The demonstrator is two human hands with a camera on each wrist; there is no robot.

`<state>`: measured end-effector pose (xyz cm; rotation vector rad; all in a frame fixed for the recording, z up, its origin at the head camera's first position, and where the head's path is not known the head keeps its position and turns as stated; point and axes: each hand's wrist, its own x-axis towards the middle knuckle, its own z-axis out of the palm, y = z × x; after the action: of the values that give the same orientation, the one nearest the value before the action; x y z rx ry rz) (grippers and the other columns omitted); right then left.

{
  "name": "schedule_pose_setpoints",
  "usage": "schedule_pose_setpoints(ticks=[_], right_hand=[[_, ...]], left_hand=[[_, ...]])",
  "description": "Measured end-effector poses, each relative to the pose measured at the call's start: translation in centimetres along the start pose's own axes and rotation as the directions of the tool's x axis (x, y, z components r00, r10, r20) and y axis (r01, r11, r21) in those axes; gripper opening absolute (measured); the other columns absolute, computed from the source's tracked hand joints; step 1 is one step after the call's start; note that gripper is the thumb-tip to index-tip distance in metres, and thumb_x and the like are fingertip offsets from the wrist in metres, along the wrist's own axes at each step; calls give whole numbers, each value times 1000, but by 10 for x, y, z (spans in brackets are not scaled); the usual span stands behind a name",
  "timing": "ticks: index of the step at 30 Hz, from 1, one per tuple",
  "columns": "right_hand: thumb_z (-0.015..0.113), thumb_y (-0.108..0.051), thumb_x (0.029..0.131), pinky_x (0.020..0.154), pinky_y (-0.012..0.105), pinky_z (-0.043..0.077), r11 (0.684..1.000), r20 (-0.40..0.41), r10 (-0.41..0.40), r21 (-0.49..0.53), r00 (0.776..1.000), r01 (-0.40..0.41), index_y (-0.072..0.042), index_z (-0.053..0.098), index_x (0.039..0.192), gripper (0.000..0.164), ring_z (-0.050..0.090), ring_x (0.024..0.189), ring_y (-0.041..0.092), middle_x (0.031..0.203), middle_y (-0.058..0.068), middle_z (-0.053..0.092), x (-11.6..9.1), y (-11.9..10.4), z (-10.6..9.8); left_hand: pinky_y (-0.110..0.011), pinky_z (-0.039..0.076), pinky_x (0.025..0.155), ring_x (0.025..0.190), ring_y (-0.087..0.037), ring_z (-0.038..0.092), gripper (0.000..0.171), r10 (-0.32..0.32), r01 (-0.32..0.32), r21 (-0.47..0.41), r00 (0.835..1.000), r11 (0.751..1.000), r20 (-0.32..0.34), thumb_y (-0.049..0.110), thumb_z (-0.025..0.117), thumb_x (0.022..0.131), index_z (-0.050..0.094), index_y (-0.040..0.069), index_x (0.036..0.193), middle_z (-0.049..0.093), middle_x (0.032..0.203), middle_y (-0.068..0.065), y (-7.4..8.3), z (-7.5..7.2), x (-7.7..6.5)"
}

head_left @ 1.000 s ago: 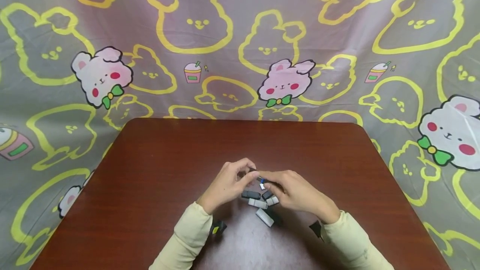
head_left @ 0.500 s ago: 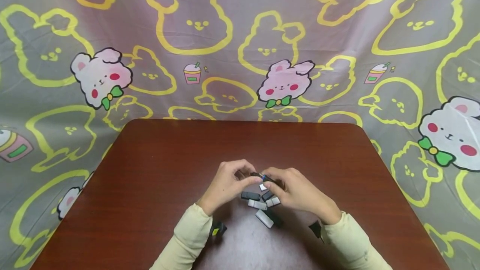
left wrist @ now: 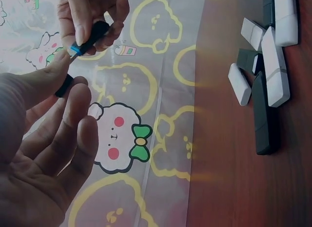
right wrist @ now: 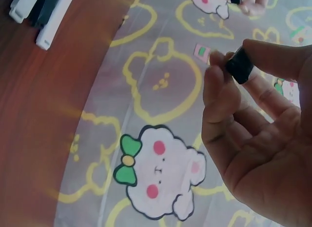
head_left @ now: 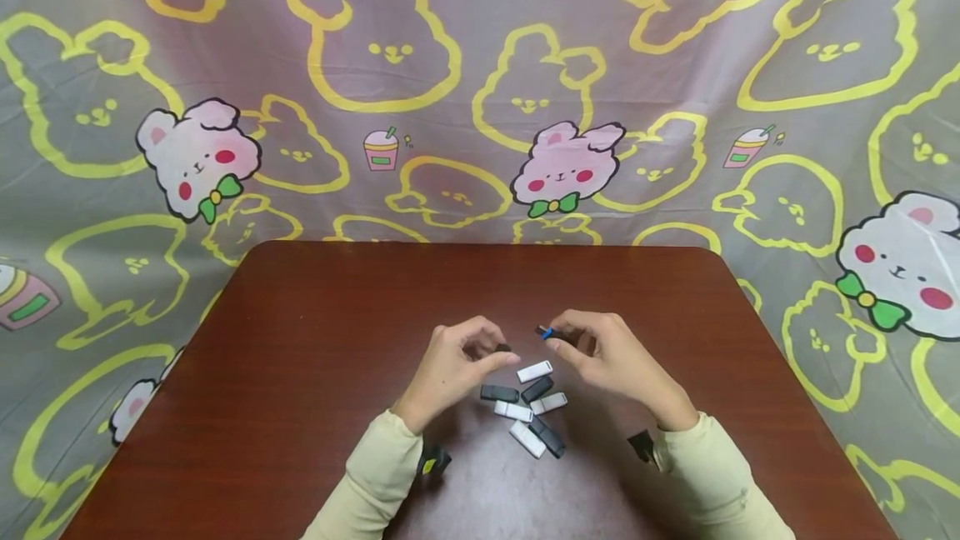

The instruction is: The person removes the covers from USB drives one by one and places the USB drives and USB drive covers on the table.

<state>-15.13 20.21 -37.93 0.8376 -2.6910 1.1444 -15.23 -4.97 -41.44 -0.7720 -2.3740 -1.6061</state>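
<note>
1. Above the bench (head_left: 360,298), two hands face off across a gap: the right hand (head_left: 618,365) pinches a stick (left wrist: 96,35), while the left hand (head_left: 453,365) pinches a small black piece (left wrist: 63,86), probably a cap.

2. From the right grip, the stick's metal tip (head_left: 540,329) juts left and slightly away from the person, its long axis running mostly crosswise. The piece sits left of the tip and a little nearer the person; in the head view the two are apart.

3. Thumb and fingers of the right hand clasp the stick behind its tip, making that hand the nearer one to its body. The left grip holds the piece between thumb and forefinger, other fingers loosely bent.

4. Slim and black, the stick wears a bright blue band (left wrist: 75,49) below the metal. The piece is plain and dark, mostly covered by fingers.

5. Below the hands, toward the person, seven more lie loosely clustered on the reddish-brown bench: four white sticks (head_left: 527,439) and three dark sticks (head_left: 547,437), angled every which way, some touching.

6. Beyond the bench hangs a rabbit-print cloth (head_left: 450,127).
</note>
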Motion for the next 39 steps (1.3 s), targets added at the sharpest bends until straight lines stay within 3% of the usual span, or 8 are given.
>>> schedule_pose_setpoints(ticks=[6, 9, 13, 18, 26, 31, 39], right_hand=[[81, -15, 87, 60, 24, 51, 993, -69, 118, -8, 991, -118, -19, 78, 95, 11, 58, 67, 10, 79, -9, 66, 2, 10, -6], [81, -17, 87, 58, 25, 51, 983, -96, 184, 8, 978, -184, -17, 78, 94, 8, 59, 66, 11, 79, -2, 70, 2, 16, -8], [82, -20, 86, 56, 25, 50, 965, -149, 264, 42, 953, -260, -14, 76, 92, 10, 62, 65, 13, 79, 6, 74, 3, 25, -13], [80, -24, 89, 58, 24, 52, 939, -211, 343, 88, 915, -332, -10, 76, 95, 15, 67, 69, 15, 84, 9, 77, 4, 35, -20], [73, -25, 94, 63, 25, 57, 907, -235, 419, 156, 877, -392, -3, 74, 106, 24, 71, 70, 9, 94, 17, 78, 4, 58, -30], [71, -23, 96, 66, 28, 60, 879, -242, 474, 182, 846, -440, 0, 73, 108, 26, 72, 68, 3, 97, 20, 77, 6, 71, -35], [71, -23, 96, 63, 34, 61, 855, -255, 517, 193, 817, -481, 3, 71, 104, 27, 71, 62, 8, 92, 22, 77, 11, 88, -38]], left_hand=[[-22, 52, 57, 62, -2, 62, 16, -8, 8, 9, 1000, 1000, 20, 27, 85, 82, 75, 16, 90, 78, 83, 5, -4, 4, -2], [-22, 53, 58, 63, -2, 62, 13, -2, 2, 23, 1000, 1000, 9, 23, 84, 84, 77, 16, 92, 78, 85, 4, -6, 4, -4], [-22, 57, 65, 70, -2, 67, 10, 9, -9, 36, 1000, 999, 8, 18, 82, 86, 78, 15, 95, 79, 90, 2, -7, 4, -5], [-26, 60, 73, 81, -7, 72, 9, 20, -21, 47, 1000, 999, 17, 15, 80, 87, 78, 11, 95, 79, 94, -2, -8, 4, -5], [-26, 59, 73, 83, -7, 72, 8, -20, 19, 56, 1000, 998, 24, 16, 80, 87, 78, 14, 95, 78, 93, 2, -9, 6, -8], [-27, 59, 74, 81, -6, 70, 9, -8, 7, 72, 1000, 997, 15, 14, 79, 88, 77, 14, 97, 78, 93, 1, -9, 7, -6], [-25, 59, 74, 80, -5, 68, 8, 8, -9, 59, 1000, 998, 11, 10, 78, 88, 74, 14, 93, 75, 89, 2, -11, 7, -4]])
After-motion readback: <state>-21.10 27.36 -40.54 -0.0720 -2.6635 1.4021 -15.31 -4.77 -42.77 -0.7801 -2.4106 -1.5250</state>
